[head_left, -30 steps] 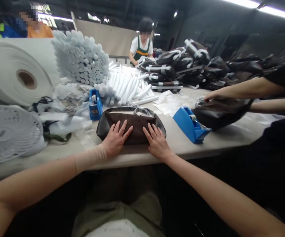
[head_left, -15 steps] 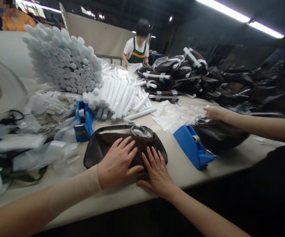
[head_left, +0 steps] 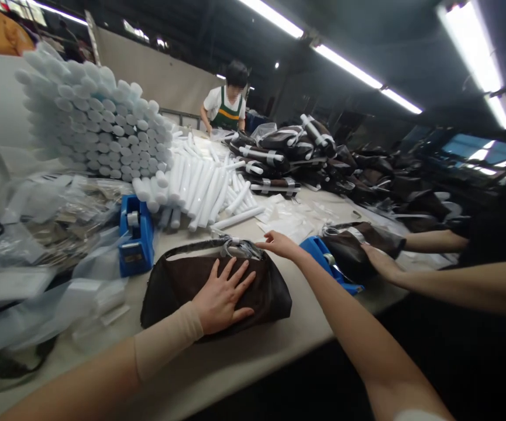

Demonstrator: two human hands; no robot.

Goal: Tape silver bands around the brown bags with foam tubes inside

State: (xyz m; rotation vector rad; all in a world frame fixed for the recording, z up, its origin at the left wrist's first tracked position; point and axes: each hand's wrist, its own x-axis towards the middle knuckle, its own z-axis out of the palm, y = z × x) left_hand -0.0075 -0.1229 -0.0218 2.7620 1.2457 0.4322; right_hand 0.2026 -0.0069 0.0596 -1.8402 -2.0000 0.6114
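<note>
A dark brown handbag (head_left: pixel 178 286) lies on the table in front of me, its handle arched along the top edge. Clear-wrapped coiled straps (head_left: pixel 235 247) rest at the handle's middle. Flat on the front of the bag is my left hand (head_left: pixel 224 295), fingers spread. My right hand (head_left: pixel 281 244) reaches to the bag's upper right corner, by the end of the handle. Its fingers are stretched out, with nothing visible in them; whether they touch the bag I cannot tell.
Blue tape dispensers stand left (head_left: pixel 136 237) and right (head_left: pixel 327 260) of the bag. White foam rods (head_left: pixel 200 187) are heaped behind it. At the right, a co-worker's hands are at another brown bag (head_left: pixel 353 251). Wrapped bags (head_left: pixel 288 146) pile up behind; another person (head_left: pixel 229 105) stands beyond.
My right hand has lifted off the bag's front and moved up to its top right corner. My left hand stays on the bag. The co-worker's hands have shifted onto their bag.
</note>
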